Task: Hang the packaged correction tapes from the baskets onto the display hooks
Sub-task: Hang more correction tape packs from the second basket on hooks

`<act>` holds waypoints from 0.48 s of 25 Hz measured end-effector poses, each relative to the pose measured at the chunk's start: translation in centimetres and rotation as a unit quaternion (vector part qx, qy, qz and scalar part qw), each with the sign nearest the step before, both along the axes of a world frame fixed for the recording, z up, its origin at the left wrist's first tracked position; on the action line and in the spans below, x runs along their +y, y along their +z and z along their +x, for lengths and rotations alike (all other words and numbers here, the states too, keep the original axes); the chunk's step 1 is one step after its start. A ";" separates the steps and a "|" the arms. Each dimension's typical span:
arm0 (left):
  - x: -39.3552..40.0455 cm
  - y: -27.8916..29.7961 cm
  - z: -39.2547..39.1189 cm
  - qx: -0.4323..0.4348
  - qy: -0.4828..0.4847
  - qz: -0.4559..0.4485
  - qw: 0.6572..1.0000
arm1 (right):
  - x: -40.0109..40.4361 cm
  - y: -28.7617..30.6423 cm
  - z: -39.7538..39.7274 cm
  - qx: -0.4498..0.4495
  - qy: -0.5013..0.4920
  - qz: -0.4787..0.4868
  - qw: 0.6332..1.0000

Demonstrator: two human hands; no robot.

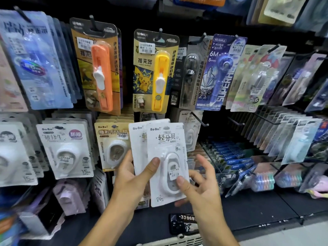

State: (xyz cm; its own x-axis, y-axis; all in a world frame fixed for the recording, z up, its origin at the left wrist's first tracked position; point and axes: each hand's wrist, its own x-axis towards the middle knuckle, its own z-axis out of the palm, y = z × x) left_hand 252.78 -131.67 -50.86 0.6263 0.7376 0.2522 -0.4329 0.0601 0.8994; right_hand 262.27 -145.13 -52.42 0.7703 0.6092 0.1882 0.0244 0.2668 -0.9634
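1. My left hand [131,176] holds two white correction tape packs fanned one over the other, thumb curled across the front pack [166,162] and fingers behind both. The rear pack [138,148] peeks out to the left of the front one.

2. My right hand [197,183] pinches the front pack at its lower right edge, thumb on the blister near the price sticker; the other fingers are spread loosely, and I think some sit behind the card, though that part is hidden.

3. Both packs hover in front of the display, below the yellow Pikachu clip pusher pack [150,71]. Just right of the front pack's top corner an empty black hook [199,118] sticks out, with a matching grey-white pack [190,132] hanging behind it.

4. That hook looks like the target, so the front pack has yet to be separated and threaded on by its hang hole at the top.

5. What could go wrong: the two cards may cling together, so peeling the front one away could drag the rear pack out of my left grip and drop it toward the white basket [177,241] below.

6. The hang hole is small and the hook tip angles upward; approaching tilted, I could miss it, bend the card, or nudge the hung pack.
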 end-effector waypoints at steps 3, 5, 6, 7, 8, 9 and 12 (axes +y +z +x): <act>-0.3 0.2 0.1 -0.013 -0.005 -0.006 1.000 | -0.4 0.1 0.4 -0.015 -0.016 0.002 1.000; -0.2 0.3 0.0 -0.022 0.015 -0.013 1.000 | -0.6 -0.4 0.5 0.007 -0.038 0.024 0.999; 0.1 0.3 -0.1 -0.023 0.026 -0.020 0.999 | -0.9 -0.6 0.7 0.016 -0.059 0.033 0.998; 0.6 0.3 -0.3 -0.021 0.032 -0.023 0.999 | -1.2 -0.7 1.2 0.018 -0.083 0.035 0.996; 1.0 0.2 -0.4 -0.018 0.034 -0.023 0.999 | -1.7 -0.8 1.7 0.010 -0.107 0.027 0.994; 1.4 0.1 -0.6 -0.015 0.038 -0.023 0.999 | -2.1 -0.7 2.2 0.001 -0.130 0.013 0.991; 2.0 0.0 -0.8 -0.016 0.060 -0.026 0.998 | -3.4 -0.7 3.7 -0.006 -0.184 -0.003 0.983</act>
